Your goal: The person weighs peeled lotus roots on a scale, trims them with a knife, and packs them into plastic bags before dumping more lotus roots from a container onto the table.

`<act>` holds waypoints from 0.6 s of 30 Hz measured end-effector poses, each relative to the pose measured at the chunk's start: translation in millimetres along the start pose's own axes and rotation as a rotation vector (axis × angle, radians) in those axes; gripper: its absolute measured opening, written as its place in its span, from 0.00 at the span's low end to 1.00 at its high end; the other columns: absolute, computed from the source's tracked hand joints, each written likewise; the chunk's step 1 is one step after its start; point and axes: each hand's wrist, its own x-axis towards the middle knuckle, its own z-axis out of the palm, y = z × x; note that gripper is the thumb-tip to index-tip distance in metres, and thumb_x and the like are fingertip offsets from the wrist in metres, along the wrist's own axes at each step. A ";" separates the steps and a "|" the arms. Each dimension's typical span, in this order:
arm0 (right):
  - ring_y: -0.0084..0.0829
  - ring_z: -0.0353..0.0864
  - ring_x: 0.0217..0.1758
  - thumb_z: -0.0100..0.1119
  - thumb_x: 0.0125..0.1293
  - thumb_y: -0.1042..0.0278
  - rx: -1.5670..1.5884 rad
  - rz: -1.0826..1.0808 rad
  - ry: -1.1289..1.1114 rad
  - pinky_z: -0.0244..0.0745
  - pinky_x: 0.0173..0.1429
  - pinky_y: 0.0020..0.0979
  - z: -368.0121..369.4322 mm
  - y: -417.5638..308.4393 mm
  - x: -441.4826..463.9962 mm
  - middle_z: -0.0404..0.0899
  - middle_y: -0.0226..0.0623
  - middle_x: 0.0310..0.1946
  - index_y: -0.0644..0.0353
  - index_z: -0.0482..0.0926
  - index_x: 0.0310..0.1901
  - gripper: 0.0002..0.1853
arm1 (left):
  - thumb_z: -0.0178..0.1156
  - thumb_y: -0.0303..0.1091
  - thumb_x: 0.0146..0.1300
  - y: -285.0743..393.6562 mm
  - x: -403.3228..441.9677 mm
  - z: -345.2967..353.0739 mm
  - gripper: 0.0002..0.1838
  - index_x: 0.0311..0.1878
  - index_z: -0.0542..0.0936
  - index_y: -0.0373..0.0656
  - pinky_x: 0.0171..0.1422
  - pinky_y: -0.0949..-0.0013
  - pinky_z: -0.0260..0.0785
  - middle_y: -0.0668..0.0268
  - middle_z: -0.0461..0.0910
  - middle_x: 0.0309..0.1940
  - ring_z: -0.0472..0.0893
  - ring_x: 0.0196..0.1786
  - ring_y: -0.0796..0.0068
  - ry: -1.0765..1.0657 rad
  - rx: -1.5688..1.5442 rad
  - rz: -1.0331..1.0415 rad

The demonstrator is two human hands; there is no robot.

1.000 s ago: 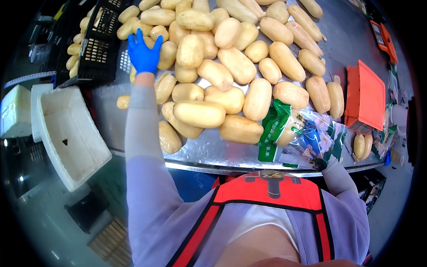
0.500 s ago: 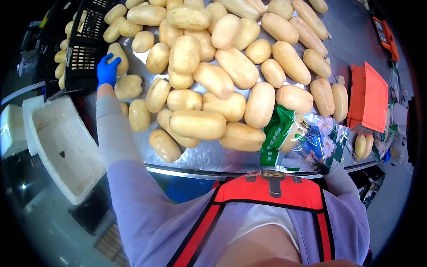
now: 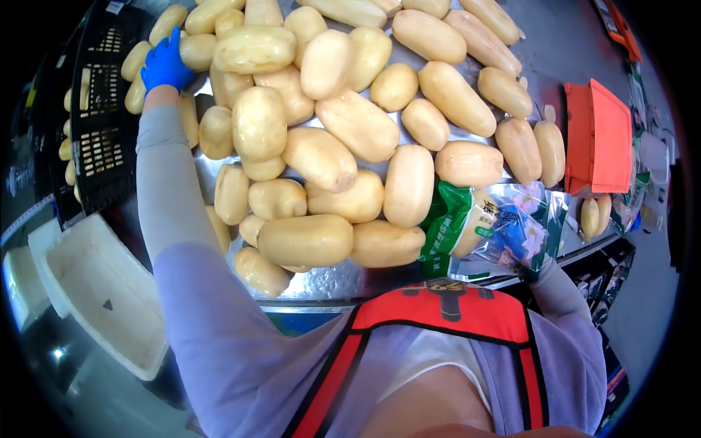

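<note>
My left hand (image 3: 166, 64), in a blue glove, reaches to the back left of the metal table, fingers spread over the peeled lotus roots beside a pale lotus root (image 3: 197, 52). Nothing is visibly gripped in it. At the near right edge, my right hand (image 3: 531, 269) is at a printed plastic bag (image 3: 449, 226), green and clear with pink flowers. The bag covers most of that hand, and a blue patch shows through the film. Many lotus roots lie heaped between my hands, a long lotus root (image 3: 305, 241) nearest me.
A black slotted crate (image 3: 102, 150) stands along the left edge, with more lotus roots beyond it. Below it is a white foam box (image 3: 109, 292). An orange-red bin (image 3: 600, 139) sits at the right, and a red-orange device (image 3: 619, 29) lies farther back.
My left hand has moved farther back along the table, away from the lotus root it was touching. The view has shifted slightly. My right hand stays at the bag, which looks more spread out.
</note>
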 end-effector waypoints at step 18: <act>0.37 0.75 0.51 0.56 0.60 0.65 -0.424 -0.320 0.133 0.67 0.58 0.33 -21.8 -38.8 7.7 0.76 0.41 0.46 0.64 0.71 0.54 0.21 | 0.56 0.65 0.53 -27.7 -126.1 32.4 0.42 0.53 0.73 0.30 0.54 0.61 0.67 0.43 0.77 0.46 0.76 0.50 0.50 -0.226 -0.786 -0.061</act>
